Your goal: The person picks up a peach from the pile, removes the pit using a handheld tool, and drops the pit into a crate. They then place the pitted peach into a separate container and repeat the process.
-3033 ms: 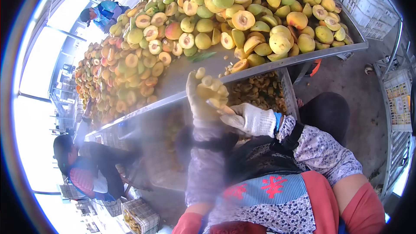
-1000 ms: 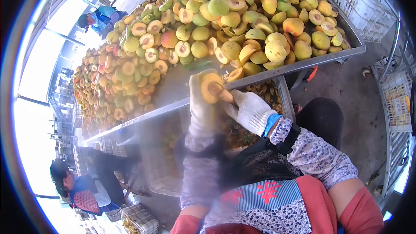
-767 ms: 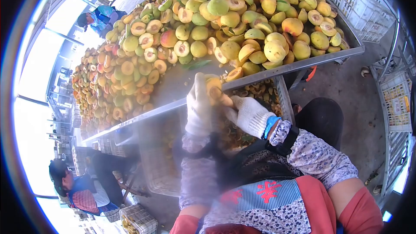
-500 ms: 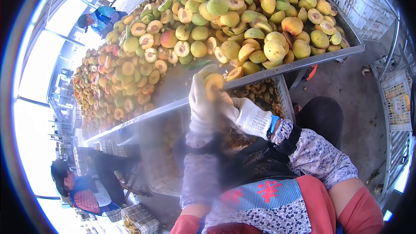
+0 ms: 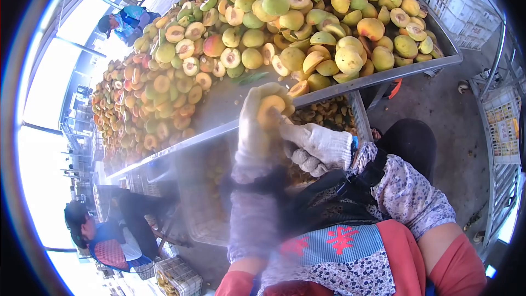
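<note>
My left hand [image 5: 253, 118], in a white knit glove, is closed around a peach half [image 5: 271, 108], its orange cut face turned up toward me. My right hand [image 5: 320, 145], also gloved, has its fingers curled and its thumb and forefinger at the lower right edge of that half. Whether a small tool sits in the right fingers is hidden. Both hands are at the near edge of a metal table [image 5: 219, 98] heaped with whole and halved peaches [image 5: 252, 38]. Below them, a crate [image 5: 359, 118] contains many fruit pieces.
The table's raised metal rim [image 5: 378, 81] runs in front of me. White crates [image 5: 438, 5] are stacked at the right, near a metal rack [image 5: 496, 131]. One person [image 5: 112, 235] sits at the left; another [image 5: 129, 22] is beyond the pile. A crate [image 5: 178, 277] stands on the floor.
My right hand has shifted slightly right and down, its curled fingers now showing more. The peach half in my left hand is turned more face up.
</note>
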{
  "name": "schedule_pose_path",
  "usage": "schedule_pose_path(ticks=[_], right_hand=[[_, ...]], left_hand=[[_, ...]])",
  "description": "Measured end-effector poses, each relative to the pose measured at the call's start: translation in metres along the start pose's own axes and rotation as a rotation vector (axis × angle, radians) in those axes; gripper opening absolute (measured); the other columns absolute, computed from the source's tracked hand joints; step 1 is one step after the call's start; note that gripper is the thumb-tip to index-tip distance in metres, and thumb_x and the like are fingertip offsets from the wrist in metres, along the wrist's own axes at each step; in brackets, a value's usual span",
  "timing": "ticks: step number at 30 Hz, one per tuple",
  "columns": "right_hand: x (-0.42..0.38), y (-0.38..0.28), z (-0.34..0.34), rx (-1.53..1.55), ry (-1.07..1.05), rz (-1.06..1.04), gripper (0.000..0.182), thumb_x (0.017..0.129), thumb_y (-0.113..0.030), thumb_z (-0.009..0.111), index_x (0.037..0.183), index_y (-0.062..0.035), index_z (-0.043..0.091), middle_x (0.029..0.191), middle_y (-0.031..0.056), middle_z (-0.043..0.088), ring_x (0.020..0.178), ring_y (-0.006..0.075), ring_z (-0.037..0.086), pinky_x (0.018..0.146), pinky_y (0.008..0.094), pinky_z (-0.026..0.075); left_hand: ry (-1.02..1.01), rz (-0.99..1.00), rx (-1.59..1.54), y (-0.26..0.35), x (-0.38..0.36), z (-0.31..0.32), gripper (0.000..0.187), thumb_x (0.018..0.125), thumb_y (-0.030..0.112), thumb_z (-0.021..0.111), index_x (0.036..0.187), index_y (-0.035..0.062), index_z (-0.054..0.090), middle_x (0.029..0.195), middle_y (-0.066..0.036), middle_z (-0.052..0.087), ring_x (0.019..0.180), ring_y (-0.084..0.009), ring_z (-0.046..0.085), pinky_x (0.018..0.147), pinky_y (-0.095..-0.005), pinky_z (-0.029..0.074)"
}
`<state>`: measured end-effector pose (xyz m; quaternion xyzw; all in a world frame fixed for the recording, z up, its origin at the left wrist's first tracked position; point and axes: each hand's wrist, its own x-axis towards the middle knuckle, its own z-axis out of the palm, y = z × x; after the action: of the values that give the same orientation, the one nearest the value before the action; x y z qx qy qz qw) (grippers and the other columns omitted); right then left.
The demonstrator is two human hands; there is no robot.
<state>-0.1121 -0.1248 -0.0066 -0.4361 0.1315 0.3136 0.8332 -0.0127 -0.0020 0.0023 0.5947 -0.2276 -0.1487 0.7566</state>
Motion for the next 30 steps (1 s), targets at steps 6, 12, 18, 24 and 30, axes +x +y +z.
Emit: schedule_pose_path(ticks=[6, 12, 18, 24, 30], right_hand=[[0.001, 0.006, 0.007, -0.081, 0.033, -0.040, 0.043, 0.099, -0.054, 0.051, 0.097, -0.0115, 0.058, 0.059, -0.0031, 0.048, 0.041, 0.0108, 0.041, 0.037, 0.0275, 0.032], [0.014, 0.013, -0.001, 0.489, -0.382, 0.104, 0.047, 0.098, -0.058, 0.051, 0.082, -0.0140, 0.056, 0.054, -0.0070, 0.039, 0.037, 0.0077, 0.030, 0.033, 0.0257, 0.022], [0.006, 0.016, 0.004, -0.541, 0.055, -0.317, 0.048, 0.101, -0.050, 0.049, 0.105, -0.0052, 0.066, 0.060, 0.0052, 0.052, 0.054, 0.0162, 0.054, 0.050, 0.0332, 0.047], [-0.007, 0.020, -0.012, -1.271, 0.152, -0.458, 0.046, 0.102, -0.045, 0.041, 0.120, -0.0102, 0.064, 0.097, 0.0232, 0.069, 0.092, 0.0414, 0.065, 0.080, 0.0485, 0.051], [-0.018, 0.007, 0.000, -1.301, 0.256, -0.236, 0.050, 0.099, -0.048, 0.044, 0.108, -0.0057, 0.070, 0.097, 0.0244, 0.069, 0.095, 0.0427, 0.065, 0.086, 0.0485, 0.050]], left_hand=[[0.038, -0.159, 0.229, 0.005, -0.003, -0.002, 0.045, 0.101, 0.042, 0.051, 0.104, -0.0015, 0.060, 0.098, -0.013, 0.064, 0.086, -0.0244, 0.065, 0.077, -0.0366, 0.056], [-0.014, 0.129, 0.034, -0.011, -0.004, 0.000, 0.032, 0.099, 0.042, 0.057, 0.095, 0.0109, 0.056, 0.091, -0.006, 0.059, 0.083, -0.0220, 0.060, 0.073, -0.0359, 0.053], [0.123, -0.296, -0.775, -0.003, 0.002, -0.005, 0.024, 0.098, 0.037, 0.058, 0.090, 0.0144, 0.053, 0.087, -0.002, 0.056, 0.081, -0.0195, 0.059, 0.072, -0.0347, 0.055], [0.361, 0.025, 0.380, 0.046, -0.025, -0.086, 0.037, 0.096, 0.040, 0.060, 0.108, 0.0045, 0.063, 0.094, -0.009, 0.066, 0.081, -0.0223, 0.066, 0.077, -0.0356, 0.055], [0.315, 0.191, 1.465, 0.078, -0.020, -0.111, 0.038, 0.097, 0.029, 0.062, 0.117, -0.0031, 0.066, 0.105, -0.011, 0.068, 0.096, -0.0180, 0.063, 0.085, -0.0287, 0.049]])
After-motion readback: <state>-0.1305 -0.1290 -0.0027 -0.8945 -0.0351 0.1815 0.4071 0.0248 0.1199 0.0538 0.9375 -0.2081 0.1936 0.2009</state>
